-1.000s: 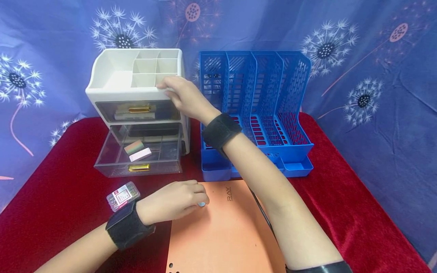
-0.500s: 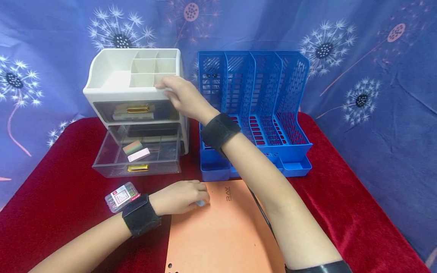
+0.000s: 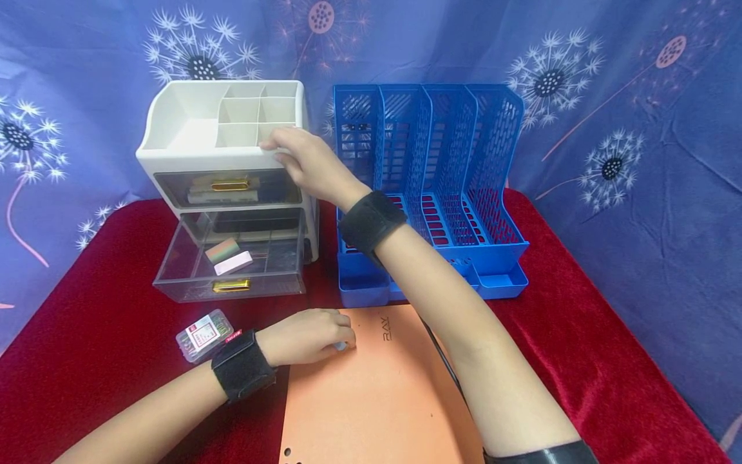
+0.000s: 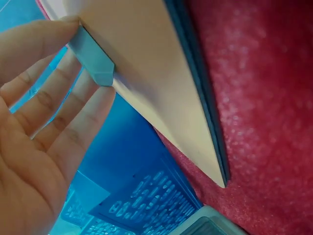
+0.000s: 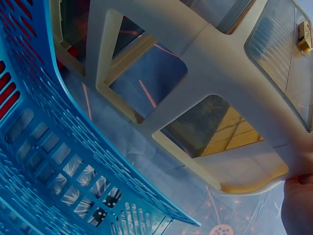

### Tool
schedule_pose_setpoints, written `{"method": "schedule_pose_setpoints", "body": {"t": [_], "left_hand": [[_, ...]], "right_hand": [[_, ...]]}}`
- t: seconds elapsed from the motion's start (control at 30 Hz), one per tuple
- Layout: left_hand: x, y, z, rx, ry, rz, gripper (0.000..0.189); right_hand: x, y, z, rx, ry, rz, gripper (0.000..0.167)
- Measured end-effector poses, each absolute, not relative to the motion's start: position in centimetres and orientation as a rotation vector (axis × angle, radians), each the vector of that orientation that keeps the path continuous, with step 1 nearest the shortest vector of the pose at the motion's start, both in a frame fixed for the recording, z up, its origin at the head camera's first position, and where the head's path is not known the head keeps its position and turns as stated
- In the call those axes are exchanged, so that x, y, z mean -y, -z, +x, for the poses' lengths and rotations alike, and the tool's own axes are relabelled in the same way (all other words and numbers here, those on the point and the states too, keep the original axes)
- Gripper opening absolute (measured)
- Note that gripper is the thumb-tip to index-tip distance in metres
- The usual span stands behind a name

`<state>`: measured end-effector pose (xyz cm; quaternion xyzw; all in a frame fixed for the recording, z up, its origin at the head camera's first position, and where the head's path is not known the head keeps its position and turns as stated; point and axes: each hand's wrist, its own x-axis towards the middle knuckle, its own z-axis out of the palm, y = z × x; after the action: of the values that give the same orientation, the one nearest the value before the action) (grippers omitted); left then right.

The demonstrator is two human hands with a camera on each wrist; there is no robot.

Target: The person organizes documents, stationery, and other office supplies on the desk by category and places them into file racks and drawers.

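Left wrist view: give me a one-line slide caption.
A bare left hand pinches a small pale-blue block over a flat orange board on red plush cloth.

- A desk-like spot set up before a cloth backdrop; home, office or studio, I cannot tell which.
- Red plush cloth covers the surface out to its left and right edges.
- Blue dandelion-print fabric hangs behind the far edge and down both sides.
- Desk storage gives it an office-like look: a white drawer organizer by the far left corner, a blue file rack toward the far right one.
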<state>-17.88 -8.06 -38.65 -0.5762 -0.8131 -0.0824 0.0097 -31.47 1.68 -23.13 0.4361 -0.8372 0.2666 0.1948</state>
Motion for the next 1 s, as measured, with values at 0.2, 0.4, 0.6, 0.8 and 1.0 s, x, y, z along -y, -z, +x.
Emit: {"method": "schedule_pose_setpoints", "body": {"t": [0.2, 0.4, 0.6, 0.8, 1.0], "left_hand": [[8.1, 38.7, -17.8, 2.592, 0.228, -1.774, 0.010], [8.1, 38.8, -17.6, 2.584, 0.206, -1.747, 0.011], [8.3, 38.0, -17.4, 2.481, 0.176, -1.745, 0.012], [8.7, 36.6, -17.2, 2.386, 0.131, -1.707, 0.014], [9.3, 34.6, -16.8, 2.309, 0.094, -1.651, 0.016]], "right_hand": [[-1.5, 23.2, -31.4, 2.346, -0.747, 1.222, 0.021], [-1.5, 23.2, -31.3, 2.344, -0.744, 1.225, 0.021], [-1.5, 23.3, -31.3, 2.340, -0.748, 1.223, 0.021], [-1.6, 23.4, -31.4, 2.330, -0.759, 1.224, 0.021], [-1.8, 23.4, -31.3, 2.330, -0.755, 1.217, 0.022]]}}
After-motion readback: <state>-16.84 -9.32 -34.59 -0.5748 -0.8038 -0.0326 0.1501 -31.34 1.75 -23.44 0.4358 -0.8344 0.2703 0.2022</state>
